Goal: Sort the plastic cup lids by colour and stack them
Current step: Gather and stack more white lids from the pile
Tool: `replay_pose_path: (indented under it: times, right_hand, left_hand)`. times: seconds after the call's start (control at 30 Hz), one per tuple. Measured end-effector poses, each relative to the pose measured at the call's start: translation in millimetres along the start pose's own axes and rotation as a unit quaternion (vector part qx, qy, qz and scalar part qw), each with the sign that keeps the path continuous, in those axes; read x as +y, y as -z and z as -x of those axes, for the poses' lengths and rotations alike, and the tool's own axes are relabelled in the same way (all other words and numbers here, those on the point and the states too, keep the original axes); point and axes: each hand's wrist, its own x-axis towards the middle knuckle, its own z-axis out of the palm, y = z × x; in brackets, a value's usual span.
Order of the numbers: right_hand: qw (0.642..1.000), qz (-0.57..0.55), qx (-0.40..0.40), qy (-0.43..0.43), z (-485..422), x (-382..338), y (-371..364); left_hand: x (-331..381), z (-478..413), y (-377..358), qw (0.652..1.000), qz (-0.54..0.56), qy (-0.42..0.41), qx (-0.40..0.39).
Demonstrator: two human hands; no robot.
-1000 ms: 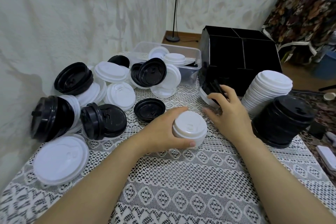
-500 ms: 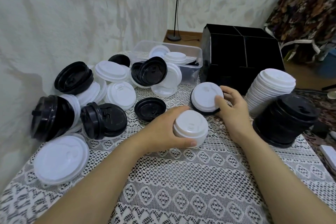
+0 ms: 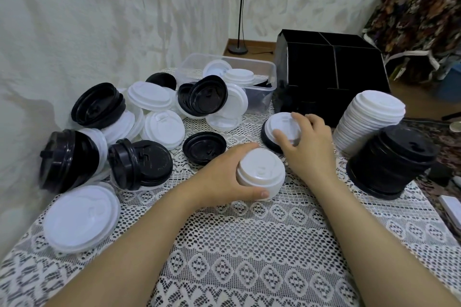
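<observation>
The lace cloth (image 3: 249,244) holds a mixed pile (image 3: 119,132) at the left. At the right, a tall white stack (image 3: 369,117) stands just behind a black stack (image 3: 391,157). In the middle the left hand (image 3: 222,177) wraps a short stack (image 3: 260,172) of white lids, thumb on the near side, fingers round the far side. Just beyond, the right hand (image 3: 311,149) curls thumb and fingertips over the rim of a white lid (image 3: 280,121) resting on a black lid (image 3: 267,138) — two colours together.

The step, as I judge it, is to lift only the white one. Pinch its rim alone so the black lid stays down, then seat it level on the short stack — which sits just near-left of that grip.
</observation>
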Motion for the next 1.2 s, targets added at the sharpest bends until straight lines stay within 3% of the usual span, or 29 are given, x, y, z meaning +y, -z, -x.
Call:
replay_pose_path:
  times: [0.1,0.33,0.5,1.2]
  right_hand:
    - [0.999,0.024,-0.034,-0.005,-0.2,-3.8,-2.8]
    - [0.995,-0.043,-0.094,-0.004,-2.6,-0.2,-0.1]
    - [0.998,-0.028,-0.05,-0.026,-2.8,-1.1,-1.7]
    - [0.992,-0.109,-0.062,-0.014,-4.0,5.4,-3.5]
  left_hand:
    - [-1.4,0.2,-0.3,1.0,0.0,0.0,0.004]
    - [-0.2,0.6,-0.3,1.0,0.001,0.001,0.005]
    - [-0.9,0.7,-0.5,1.0,0.0,0.003,0.004]
    - [-1.7,-0.4,-1.2,1.0,0.0,0.005,0.004]
